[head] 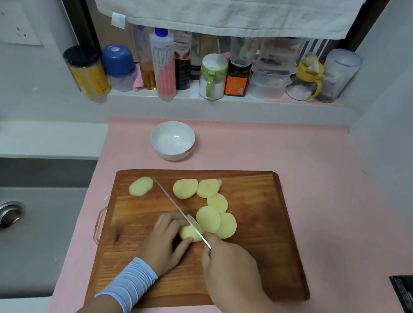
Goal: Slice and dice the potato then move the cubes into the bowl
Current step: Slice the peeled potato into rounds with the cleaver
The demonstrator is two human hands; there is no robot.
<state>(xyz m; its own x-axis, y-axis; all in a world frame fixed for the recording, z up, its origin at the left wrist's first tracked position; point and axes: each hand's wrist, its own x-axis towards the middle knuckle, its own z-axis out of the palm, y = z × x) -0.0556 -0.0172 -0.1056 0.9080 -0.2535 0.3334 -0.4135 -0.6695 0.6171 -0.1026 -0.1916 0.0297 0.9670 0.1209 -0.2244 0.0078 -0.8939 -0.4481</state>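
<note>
While the left hand (166, 243) has its fingers (166, 221) curled over the potato stub (189, 233), pinning it to the board, the right hand (231, 269) is clenched round the knife (177, 206). Handle is hidden under that hand. The blade is edge-down against the stub's 3 o'clock face and runs out toward 11 o'clock. Five or so round slices (208, 218) lie fanned on the far side of the blade, from 12 to 3 o'clock of the stub, overlapping each other. One more slice (141, 186) sits alone at 10 o'clock, on the near side of the blade. All of it is on the wooden cutting board (274, 251), on the pink desk (342, 208). Bowl (170, 153) is at 12 o'clock beyond the board, apart from it, no potato in it. Sink (33, 208) at 9 o'clock. My read: slicing step, nearly done, and the stub looks good for one or two more cuts. No dicing yet, no cubes. Next move calls for fingertips tucked well back, as the stub is short. Then stack slices, cut strips, cross-cut, carry cubes to the bowl.
</note>
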